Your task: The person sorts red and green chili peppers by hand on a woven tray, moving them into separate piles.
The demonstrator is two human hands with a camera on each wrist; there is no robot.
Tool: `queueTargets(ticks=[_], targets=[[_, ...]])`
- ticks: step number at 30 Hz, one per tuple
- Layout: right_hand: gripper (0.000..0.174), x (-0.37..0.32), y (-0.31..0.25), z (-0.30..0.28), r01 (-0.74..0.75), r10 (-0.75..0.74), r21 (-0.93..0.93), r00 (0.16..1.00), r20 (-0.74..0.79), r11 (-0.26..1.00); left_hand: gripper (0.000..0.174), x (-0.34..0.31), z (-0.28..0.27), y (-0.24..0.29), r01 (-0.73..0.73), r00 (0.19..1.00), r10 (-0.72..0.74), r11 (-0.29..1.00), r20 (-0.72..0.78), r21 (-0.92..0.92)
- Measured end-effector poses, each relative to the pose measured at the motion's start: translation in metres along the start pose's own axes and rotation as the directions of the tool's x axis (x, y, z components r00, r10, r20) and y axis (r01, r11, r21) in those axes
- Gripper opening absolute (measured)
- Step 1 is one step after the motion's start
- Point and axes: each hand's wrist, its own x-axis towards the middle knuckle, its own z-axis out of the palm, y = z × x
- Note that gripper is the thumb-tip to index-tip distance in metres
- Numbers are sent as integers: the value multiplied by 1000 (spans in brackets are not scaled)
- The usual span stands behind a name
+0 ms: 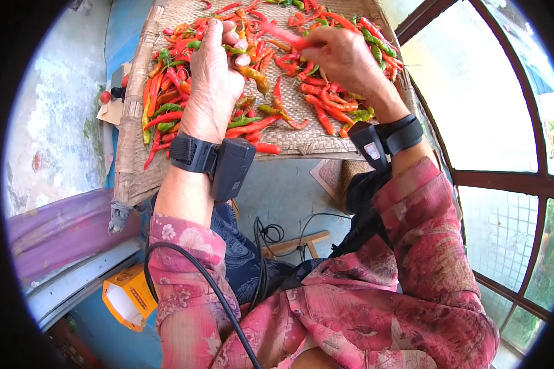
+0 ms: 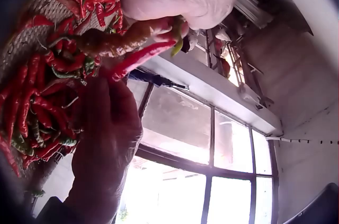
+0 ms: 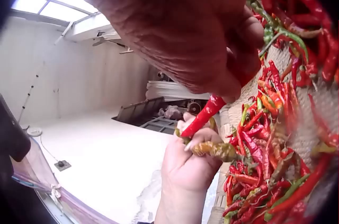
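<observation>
My left hand (image 1: 218,77) grips a wrinkled, mottled orange-green chili pepper (image 3: 216,150) that sticks out past its fingers. Between the two hands a red chili pepper (image 3: 200,119) stretches in the wrist views, its green stem end at the left fingers. My right hand (image 1: 346,59) pinches the other end of this red pepper, which looks blurred in the head view. Both hands are above a woven tray (image 1: 301,140) spread with red, orange and green chili peppers (image 2: 39,102). The left fingertips are partly hidden in the left wrist view.
The tray's wooden pole edge (image 1: 129,132) runs along the left. A framed window (image 1: 474,92) stands at the right. Below lie black cables (image 1: 264,237), a small wooden piece (image 1: 298,243) and a yellow box (image 1: 129,298). A cable crosses the left sleeve.
</observation>
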Motion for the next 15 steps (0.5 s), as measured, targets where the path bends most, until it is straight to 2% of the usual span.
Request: queueTargets(ticks=[1,3,4,5,7,9,10,11,12,13,15], targets=[[19,4,6,-4,-32,29,-59,999,-41,998,24,0,-3,0,-14,998,15,1000,-61,9],[22,8,17,-11,-118,104,-26,944,-314,993,26,-1,-3,0,-14,998,16,999,-63,30],[28,9,22,-16,-161,153,15,902,-404,987,26,-5,2,1,-16,998,21,997,-64,78],[37,11,27,-23,-215,-7,-430,888,-459,877,27,-7,5,0,-17,998,25,992,-64,125],[41,7,-11,-30,-90,7,-136,857,-514,987,29,-8,8,-5,-50,997,57,987,-44,151],[27,7,1,-18,-8,-9,-51,942,-337,999,31,-10,12,-9,-101,994,104,979,-11,179],[35,2,-14,-6,50,0,262,982,-187,964,32,-8,10,-11,-121,993,122,978,7,170],[41,-6,-28,-1,-150,130,436,989,76,887,32,-6,10,-15,-118,993,118,978,10,171],[46,-12,-37,7,-245,143,524,963,227,816,33,-6,11,-18,-154,988,153,972,18,177],[42,-13,-42,17,-153,33,557,975,220,816,34,-6,12,-21,-190,982,189,965,25,182],[35,-16,-42,30,-198,78,481,963,258,854,35,-9,17,-23,-199,980,197,954,31,225]])
